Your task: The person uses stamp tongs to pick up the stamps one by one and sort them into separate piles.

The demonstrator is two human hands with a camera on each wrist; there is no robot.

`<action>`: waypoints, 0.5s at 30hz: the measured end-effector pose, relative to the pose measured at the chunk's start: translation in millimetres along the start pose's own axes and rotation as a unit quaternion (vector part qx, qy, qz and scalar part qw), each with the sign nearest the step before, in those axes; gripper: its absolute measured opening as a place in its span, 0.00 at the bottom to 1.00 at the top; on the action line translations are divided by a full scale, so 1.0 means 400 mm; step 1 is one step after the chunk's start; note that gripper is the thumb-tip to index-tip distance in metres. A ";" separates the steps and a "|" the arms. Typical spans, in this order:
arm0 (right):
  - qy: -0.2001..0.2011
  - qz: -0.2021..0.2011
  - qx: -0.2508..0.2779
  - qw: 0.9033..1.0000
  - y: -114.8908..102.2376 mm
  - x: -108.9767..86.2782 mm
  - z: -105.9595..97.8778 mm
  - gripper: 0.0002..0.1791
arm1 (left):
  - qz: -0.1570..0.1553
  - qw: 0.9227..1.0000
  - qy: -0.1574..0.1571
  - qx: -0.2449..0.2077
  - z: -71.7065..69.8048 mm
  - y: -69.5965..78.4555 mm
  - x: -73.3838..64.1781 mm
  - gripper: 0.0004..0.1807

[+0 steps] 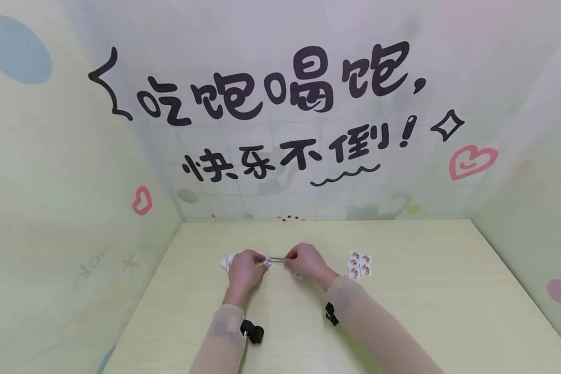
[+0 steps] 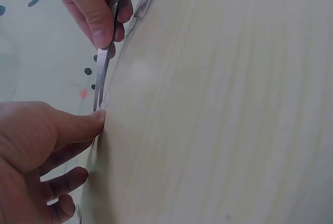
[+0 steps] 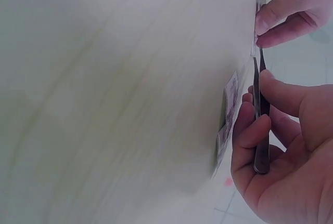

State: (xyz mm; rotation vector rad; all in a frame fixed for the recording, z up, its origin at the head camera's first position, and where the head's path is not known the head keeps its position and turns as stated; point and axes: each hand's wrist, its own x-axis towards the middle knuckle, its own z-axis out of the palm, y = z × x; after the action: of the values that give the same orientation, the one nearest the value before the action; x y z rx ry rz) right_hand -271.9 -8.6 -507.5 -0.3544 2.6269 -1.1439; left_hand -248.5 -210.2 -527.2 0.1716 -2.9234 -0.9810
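In the head view, my left hand (image 1: 245, 270) pinches a small printed paper piece (image 1: 268, 263) between thumb and fingers, above the table. My right hand (image 1: 308, 261) grips metal tweezers (image 1: 277, 259), whose tips point left and reach the paper at the left fingertips. Seen from the right wrist, the tweezers (image 3: 262, 154) lie between thumb and curled fingers, their two arms slightly apart near the tips. The left wrist view has the left thumb (image 2: 86, 126) right at the tweezer tips; the paper there shows only as a thin edge.
Several small printed picture pieces (image 1: 359, 264) lie together on the pale wooden table (image 1: 421, 311), right of the right hand. White paper (image 1: 226, 262) shows beyond the left hand, and another small piece (image 1: 298, 276) lies below the right hand. Printed walls enclose the table's back and sides.
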 end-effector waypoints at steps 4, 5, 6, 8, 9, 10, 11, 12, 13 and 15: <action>-0.006 0.008 0.012 1.000 0.005 0.005 -0.001 0.07 | -0.002 1.000 -0.002 0.002 0.000 0.004 -0.002 0.11; -0.007 0.009 0.014 1.000 0.005 0.005 -0.001 0.07 | -0.002 1.000 -0.002 0.003 0.000 0.004 -0.002 0.11; -0.007 0.010 0.016 1.000 0.006 0.006 -0.002 0.06 | -0.002 1.000 -0.001 0.004 0.000 0.004 -0.002 0.11; -0.009 0.012 0.021 1.000 0.006 0.008 -0.002 0.06 | -0.002 1.000 -0.001 0.003 -0.001 0.004 -0.002 0.11; -0.010 0.013 0.023 1.000 0.006 0.009 -0.001 0.05 | -0.002 1.000 -0.001 0.003 -0.002 0.004 -0.002 0.11; -0.010 0.014 0.024 1.000 0.006 0.010 -0.002 0.05 | -0.002 1.000 0.000 0.002 -0.002 0.004 -0.002 0.11; -0.010 0.014 0.024 1.000 0.005 0.010 -0.002 0.05 | -0.002 1.000 0.000 0.002 -0.002 0.004 -0.002 0.11; -0.009 0.013 0.023 1.000 0.005 0.009 -0.002 0.04 | -0.003 1.000 -0.001 0.002 -0.002 0.004 -0.003 0.10; -0.008 0.012 0.020 1.000 0.004 0.009 -0.002 0.04 | -0.003 1.000 0.000 0.002 -0.002 0.005 -0.004 0.10; -0.006 0.013 0.015 1.000 0.001 0.008 -0.002 0.04 | -0.005 1.000 0.000 0.003 -0.002 0.005 -0.004 0.10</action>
State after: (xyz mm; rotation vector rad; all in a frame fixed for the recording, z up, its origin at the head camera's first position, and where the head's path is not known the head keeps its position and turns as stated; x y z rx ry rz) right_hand -275.1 -8.7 -507.8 -0.3198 2.5933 -1.1666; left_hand -246.8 -208.8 -525.2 0.1857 -2.9278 -0.9737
